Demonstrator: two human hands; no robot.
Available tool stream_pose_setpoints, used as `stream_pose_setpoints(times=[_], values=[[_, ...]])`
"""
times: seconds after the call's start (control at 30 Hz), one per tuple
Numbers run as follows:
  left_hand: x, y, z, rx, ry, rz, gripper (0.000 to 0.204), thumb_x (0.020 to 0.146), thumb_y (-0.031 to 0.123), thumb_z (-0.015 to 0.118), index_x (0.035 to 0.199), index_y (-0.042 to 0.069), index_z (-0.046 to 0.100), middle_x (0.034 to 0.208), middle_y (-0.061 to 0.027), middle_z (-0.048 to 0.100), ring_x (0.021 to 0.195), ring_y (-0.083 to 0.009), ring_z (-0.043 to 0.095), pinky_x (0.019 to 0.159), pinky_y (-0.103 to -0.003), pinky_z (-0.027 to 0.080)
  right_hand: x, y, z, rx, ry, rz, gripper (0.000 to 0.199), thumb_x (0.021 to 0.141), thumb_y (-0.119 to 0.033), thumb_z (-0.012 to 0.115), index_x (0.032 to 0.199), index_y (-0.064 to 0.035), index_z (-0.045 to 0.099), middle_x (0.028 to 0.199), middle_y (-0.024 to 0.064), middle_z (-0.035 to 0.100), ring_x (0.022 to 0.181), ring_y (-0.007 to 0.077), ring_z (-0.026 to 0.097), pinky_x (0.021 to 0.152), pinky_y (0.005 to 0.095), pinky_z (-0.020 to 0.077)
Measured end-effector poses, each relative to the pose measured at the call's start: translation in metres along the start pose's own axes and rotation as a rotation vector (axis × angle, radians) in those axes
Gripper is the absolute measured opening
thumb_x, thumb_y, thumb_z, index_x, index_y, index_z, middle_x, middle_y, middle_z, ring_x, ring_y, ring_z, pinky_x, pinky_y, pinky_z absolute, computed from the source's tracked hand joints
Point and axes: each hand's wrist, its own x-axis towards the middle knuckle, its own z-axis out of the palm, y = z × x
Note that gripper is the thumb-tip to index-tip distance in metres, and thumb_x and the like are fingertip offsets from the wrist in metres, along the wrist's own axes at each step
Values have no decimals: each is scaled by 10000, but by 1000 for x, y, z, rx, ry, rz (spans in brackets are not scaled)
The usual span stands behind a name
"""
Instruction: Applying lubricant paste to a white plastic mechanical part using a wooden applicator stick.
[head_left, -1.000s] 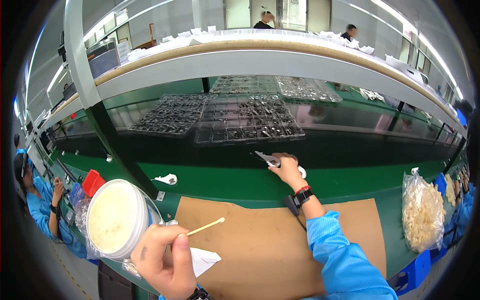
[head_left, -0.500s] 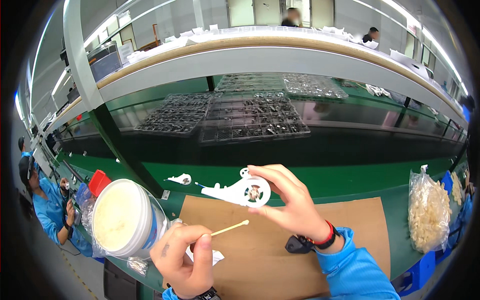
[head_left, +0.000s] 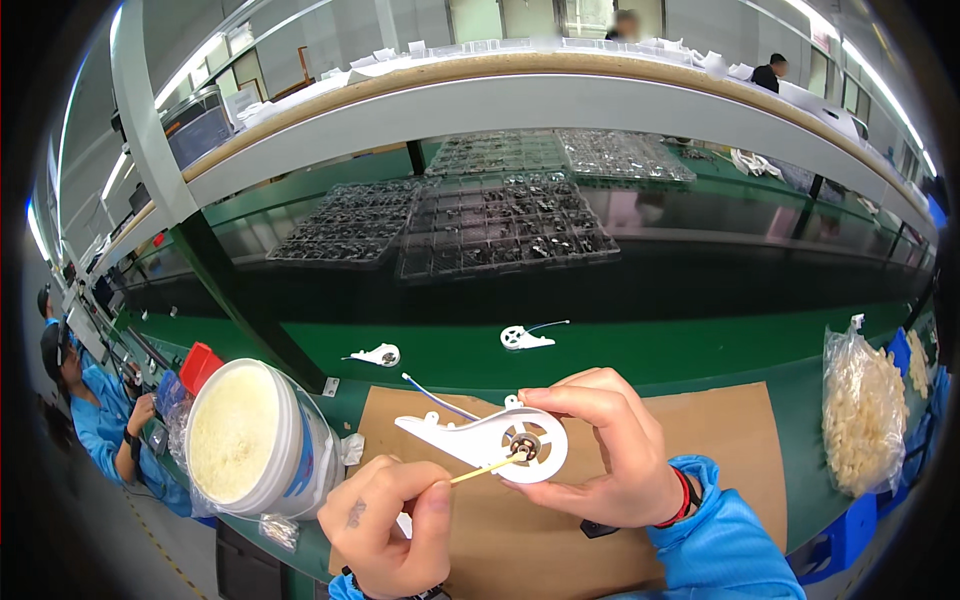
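My right hand (head_left: 610, 450) grips a white plastic fan housing (head_left: 460, 437) by its round end, thumb below and fingers above. A thin blue wire (head_left: 436, 396) sticks out along its upper side. Between the thumb and fingers of my left hand (head_left: 392, 525) is a thin yellow swab stick (head_left: 484, 470). Its tip meets the dark metal hub (head_left: 524, 447) inside the housing's spoked ring. Two similar white housings with wires lie on the green bench beyond, one at the left (head_left: 380, 355) and one in the middle (head_left: 527, 338).
A white bucket (head_left: 318, 450) of pale yellow paste stands left of my hands, near a red scoop-like container (head_left: 200, 368). Brown cardboard (head_left: 720, 450) covers the bench below. A bag of cream-coloured pieces (head_left: 862, 425) sits at right. Trays of dark parts (head_left: 510, 228) lie beyond; a co-worker (head_left: 95, 420) is at left.
The swab tip has come onto the housing's hub from a spot apart below it. The right hand has lowered the housing slightly rightward. A second loose housing on the bench is now visible.
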Motion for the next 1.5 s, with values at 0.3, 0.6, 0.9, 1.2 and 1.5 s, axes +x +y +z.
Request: stream_pose_setpoints(times=[0.3,0.6,0.9,1.2,1.5], values=[[8,5,-1,-43,-99,147,25,769,-57,596,785,-38,596,650,-91,564,514,-144,443,466,-253,318,0,-1,-4,36,7,7,637,622,-30,793,1187,19,504,1080,115,573,896,225,578,736,299,504],[6,5,-5,35,-128,192,85,734,-81,620,799,-27,613,681,-108,600,532,-181,497,479,-272,360,1,-3,-6,-5,-15,37,637,583,-58,844,1118,35,511,1008,150,578,901,209,606,764,291,550],[5,5,-5,25,-83,226,124,720,-91,638,822,-21,630,707,-106,617,574,-197,536,503,-267,395,0,-4,-6,8,-31,61,642,583,-65,845,1121,45,511,1008,155,581,907,219,615,769,297,552],[6,7,-6,25,-79,229,135,715,-100,634,823,-19,632,686,-98,599,560,-186,521,495,-266,388,3,-2,-6,-24,-7,88,630,593,-91,847,1115,33,517,1005,159,594,897,216,615,772,299,542],[8,4,-3,13,-91,233,145,707,-77,653,828,-2,630,640,-89,572,501,-176,485,450,-265,342,3,-4,-6,-32,-19,59,620,591,-86,844,1107,35,523,984,153,607,879,214,618,749,296,547]])
